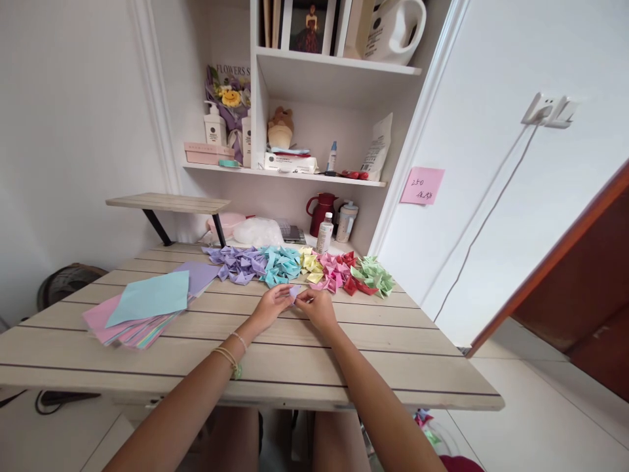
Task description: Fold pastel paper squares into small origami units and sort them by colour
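Note:
Between my hands is a small piece of folded purple paper [295, 292], its exact shape partly hidden by fingers. My left hand [273, 305] holds it from the left, with the fingers pressed against it. From the right, my right hand [317, 308] pinches its edge. Just beyond the hands lie heaps of folded paper pieces sorted by colour: purple pieces [240, 263], blue pieces [281, 263], yellow pieces [310, 263], pink pieces [332, 272], red pieces [358, 286] and green pieces [374, 274].
A fanned stack of coloured paper sheets [152, 298] lies on the left of the slatted table [314, 373]. Behind the heaps stand a bottle [325, 233], a red jug [322, 213] and a tumbler [346, 221]. A small raised shelf [170, 202] overhangs the back left.

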{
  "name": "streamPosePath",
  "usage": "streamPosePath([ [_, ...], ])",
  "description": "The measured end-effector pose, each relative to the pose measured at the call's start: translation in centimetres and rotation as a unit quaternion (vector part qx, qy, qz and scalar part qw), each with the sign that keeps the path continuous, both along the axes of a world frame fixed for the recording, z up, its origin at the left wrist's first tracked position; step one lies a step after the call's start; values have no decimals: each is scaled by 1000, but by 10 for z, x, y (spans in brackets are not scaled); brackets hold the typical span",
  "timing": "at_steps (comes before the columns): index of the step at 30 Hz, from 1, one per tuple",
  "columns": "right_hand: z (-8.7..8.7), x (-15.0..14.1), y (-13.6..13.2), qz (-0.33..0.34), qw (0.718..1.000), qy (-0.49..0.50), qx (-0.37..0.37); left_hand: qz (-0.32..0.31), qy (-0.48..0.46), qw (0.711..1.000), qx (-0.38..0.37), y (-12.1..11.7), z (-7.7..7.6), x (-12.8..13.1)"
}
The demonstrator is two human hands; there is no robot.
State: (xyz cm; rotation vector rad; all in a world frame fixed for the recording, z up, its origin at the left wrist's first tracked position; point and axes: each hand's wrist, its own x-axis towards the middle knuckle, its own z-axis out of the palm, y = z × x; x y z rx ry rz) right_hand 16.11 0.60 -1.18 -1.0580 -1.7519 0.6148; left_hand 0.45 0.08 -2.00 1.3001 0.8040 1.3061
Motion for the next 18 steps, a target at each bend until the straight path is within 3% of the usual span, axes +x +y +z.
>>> streamPosePath([
  [8,1,1,-1,78,997,-8,-25,-60,25,998,8,-3,1,1],
  [18,2,-3,-4,18,999,-26,33,-33,52,998,14,-4,-1,1],
])
